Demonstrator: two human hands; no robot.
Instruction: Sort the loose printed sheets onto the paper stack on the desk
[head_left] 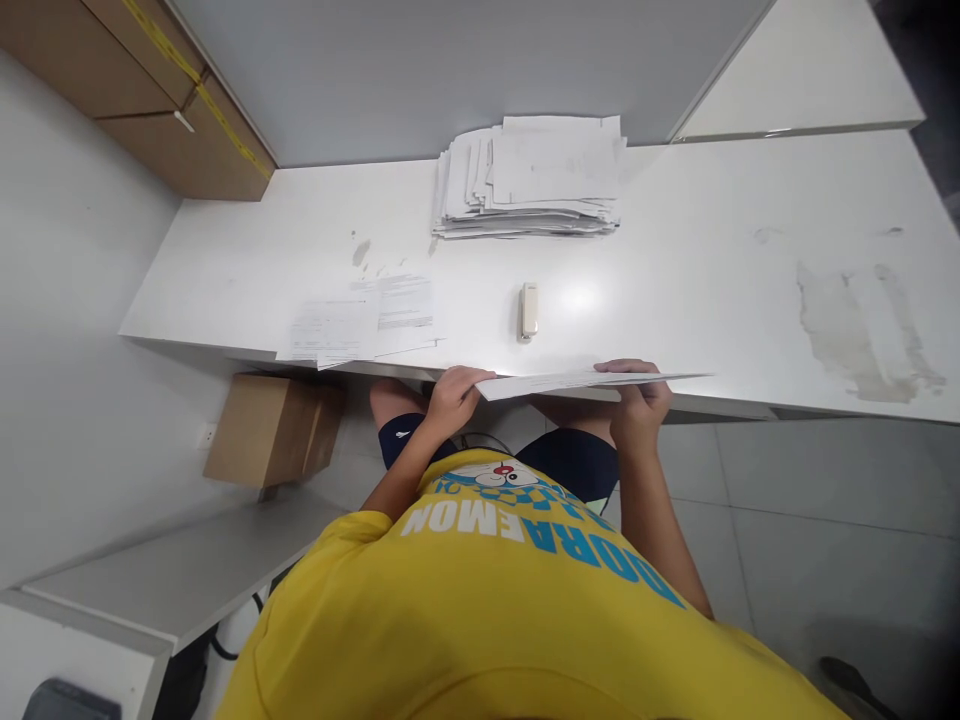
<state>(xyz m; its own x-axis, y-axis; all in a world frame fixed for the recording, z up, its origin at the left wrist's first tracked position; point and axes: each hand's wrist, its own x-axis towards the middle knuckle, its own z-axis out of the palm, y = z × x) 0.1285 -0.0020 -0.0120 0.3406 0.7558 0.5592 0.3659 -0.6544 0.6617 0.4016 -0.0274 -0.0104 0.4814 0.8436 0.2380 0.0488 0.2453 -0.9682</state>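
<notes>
A thin sheaf of white paper point(555, 383) is held nearly edge-on at the front edge of the desk. My left hand point(454, 396) pinches its left end. Around its right part, my right hand point(640, 392) is closed, with fingers behind the sheets and thumb in front. Beyond the paper, a small cream stapler point(529, 311) lies on the desk, touched by neither hand. To the left, a few printed sheets point(360, 325) overlap near the edge. A thick, uneven stack of papers point(555, 165) sits at the back against the grey panel.
The white desk point(697, 270) carries a stained, peeled patch point(862, 330) at the right. Cardboard boxes with yellow tape point(195, 140) stand at the back left. Under the desk at left is another cardboard box point(259, 430). A grey panel point(450, 70) borders the desk's far side.
</notes>
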